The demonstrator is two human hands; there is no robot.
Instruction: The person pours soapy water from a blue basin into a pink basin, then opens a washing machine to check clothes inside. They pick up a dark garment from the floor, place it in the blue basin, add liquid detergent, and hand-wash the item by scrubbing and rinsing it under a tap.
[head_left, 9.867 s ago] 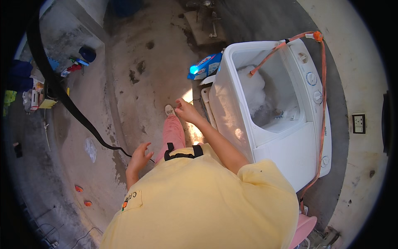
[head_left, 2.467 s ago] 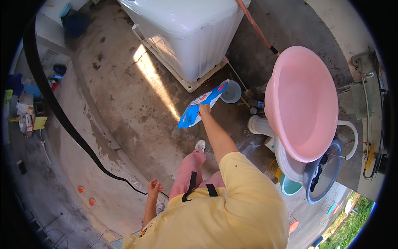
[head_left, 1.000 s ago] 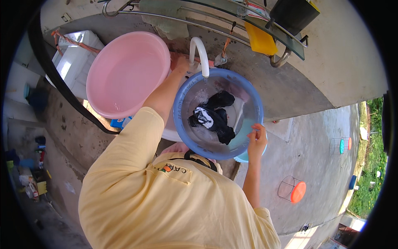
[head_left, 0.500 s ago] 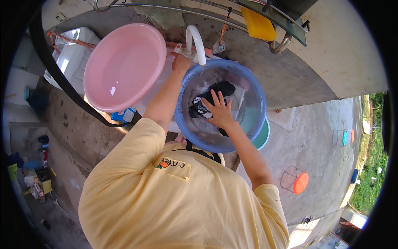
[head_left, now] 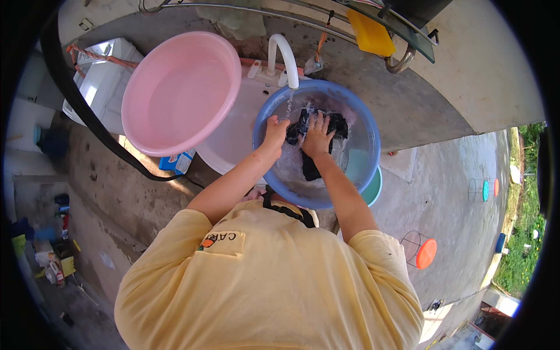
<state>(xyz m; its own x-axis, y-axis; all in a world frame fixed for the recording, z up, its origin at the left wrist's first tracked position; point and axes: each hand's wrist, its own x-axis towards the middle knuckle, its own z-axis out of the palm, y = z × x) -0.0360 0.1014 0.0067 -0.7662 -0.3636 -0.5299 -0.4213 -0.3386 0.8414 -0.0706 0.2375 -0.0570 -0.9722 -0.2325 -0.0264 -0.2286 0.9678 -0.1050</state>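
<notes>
A blue basin (head_left: pixel 261 151) holds water and dark cloth (head_left: pixel 310 169). My right hand (head_left: pixel 317 137) lies on the cloth, fingers spread and open. My left hand (head_left: pixel 274 134) is inside the basin's left side, just left of the cloth, its fingers curled; I cannot make out what, if anything, they hold. A white curved faucet (head_left: pixel 284 55) pours a stream of water beside that hand.
A tilted pink basin (head_left: pixel 175 93) stands left on the white sink (head_left: pixel 230 143), before a washing machine (head_left: pixel 96 87). A shelf rail (head_left: pixel 245 7) with a yellow item (head_left: pixel 370 32) runs overhead. A mint basin (head_left: pixel 373 186) peeks from below; wire stools (head_left: pixel 426 252) stand right.
My left hand has come from the tap handle down into the blue basin. My right hand has shifted slightly across the cloth. The water stream shows more clearly.
</notes>
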